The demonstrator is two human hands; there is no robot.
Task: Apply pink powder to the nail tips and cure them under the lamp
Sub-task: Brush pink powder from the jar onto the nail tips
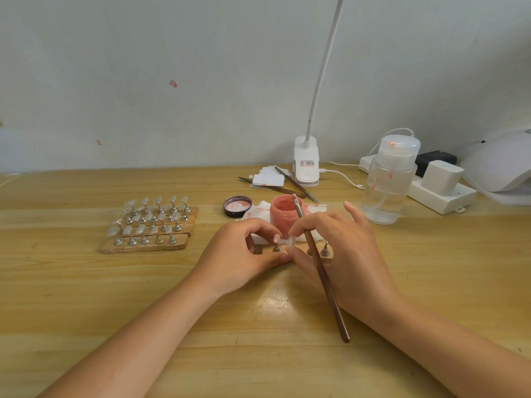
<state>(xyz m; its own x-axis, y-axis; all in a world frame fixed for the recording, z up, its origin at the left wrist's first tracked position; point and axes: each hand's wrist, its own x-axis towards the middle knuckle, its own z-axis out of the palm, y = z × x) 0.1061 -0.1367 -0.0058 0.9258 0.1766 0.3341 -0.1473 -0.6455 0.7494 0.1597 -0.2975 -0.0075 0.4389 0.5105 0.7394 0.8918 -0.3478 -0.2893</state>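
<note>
Nail tip (290,243), clear and small, pinched at centre frame between fingertips of both hands above a wooden holder strip (326,256) with metal stands. Likely feather-light, thin, springy plastic, slick on its glossy face; best taken by the side edges, gently, since a hard squeeze could flick it away or crack it. Left hand (244,254) curled, thumb and forefinger nipping the tip's left end and steadying the stand beneath. Right hand (342,248) pinching the tip's right end, with a brown brush (319,268) tucked along the fingers, bristles up toward the open jar of pink powder (284,215) just behind. Jar's lid (237,206) lying face-up to the left of it on a stained tissue edge. Further left, a rack of many more tips (152,222) on stands. Upper right: clear pump bottle (390,182), power strip (436,191), and the white curing lamp (500,165) at the frame's edge. All on the wooden tabletop (86,297).
</note>
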